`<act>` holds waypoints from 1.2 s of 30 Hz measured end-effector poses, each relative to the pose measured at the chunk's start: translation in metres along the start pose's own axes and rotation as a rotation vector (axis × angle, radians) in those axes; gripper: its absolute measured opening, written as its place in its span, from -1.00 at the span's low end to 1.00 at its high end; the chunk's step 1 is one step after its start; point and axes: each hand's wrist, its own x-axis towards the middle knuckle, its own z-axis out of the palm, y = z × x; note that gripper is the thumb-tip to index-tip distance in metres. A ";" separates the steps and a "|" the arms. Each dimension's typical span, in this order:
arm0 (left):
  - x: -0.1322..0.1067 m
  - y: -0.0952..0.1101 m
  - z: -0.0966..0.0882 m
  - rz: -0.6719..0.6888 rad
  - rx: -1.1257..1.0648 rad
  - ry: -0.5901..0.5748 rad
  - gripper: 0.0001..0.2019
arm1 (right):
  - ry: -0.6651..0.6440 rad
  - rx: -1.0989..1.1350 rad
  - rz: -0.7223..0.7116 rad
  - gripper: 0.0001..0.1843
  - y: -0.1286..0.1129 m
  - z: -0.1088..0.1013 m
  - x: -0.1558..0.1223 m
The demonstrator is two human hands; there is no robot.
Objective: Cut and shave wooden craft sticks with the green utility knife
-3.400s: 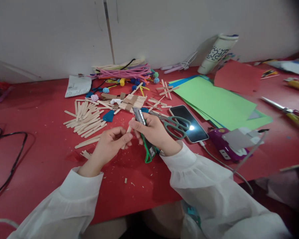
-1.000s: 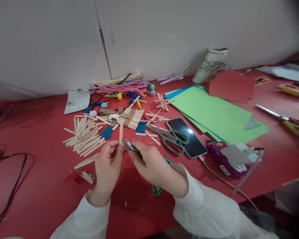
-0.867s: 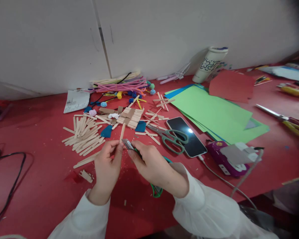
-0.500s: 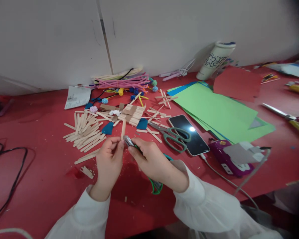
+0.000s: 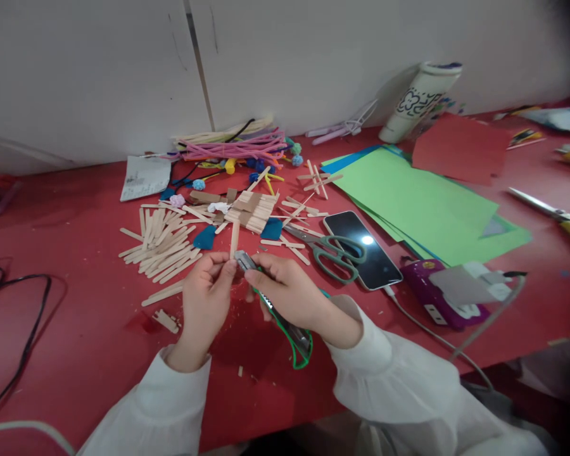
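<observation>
My left hand [image 5: 205, 297] pinches a wooden craft stick [image 5: 234, 239] that points up and away from me. My right hand [image 5: 289, 292] is wrapped round a green utility knife [image 5: 285, 323], whose metal tip meets the stick just above my left fingers. Both hands hover over the red table [image 5: 76, 304], close together. A loose pile of craft sticks [image 5: 161, 244] lies just beyond my left hand. A glued panel of sticks [image 5: 253, 212] rests behind both hands.
Green-handled scissors [image 5: 335, 250] and a dark phone [image 5: 362, 249] lie right of my hands. Green paper sheets [image 5: 422, 206], a purple device [image 5: 425, 288] with a cable, pipe cleaners [image 5: 232, 142], a white cup [image 5: 420, 98] and a black cord [image 5: 14, 329] surround the spot.
The stick went from lying low in my left hand to standing upright. The knife tip stayed against it while its green handle swung down toward me.
</observation>
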 end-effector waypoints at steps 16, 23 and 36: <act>0.003 -0.009 0.000 0.014 -0.014 -0.002 -0.75 | 0.064 -0.227 -0.071 -0.85 0.003 0.004 0.000; 0.005 -0.005 -0.003 -0.015 -0.052 -0.051 -0.65 | 0.154 -0.588 -0.163 -0.82 0.000 0.002 -0.001; 0.016 -0.004 -0.018 0.122 0.209 0.014 -0.77 | 0.028 -0.822 -0.095 -0.82 -0.004 -0.005 -0.003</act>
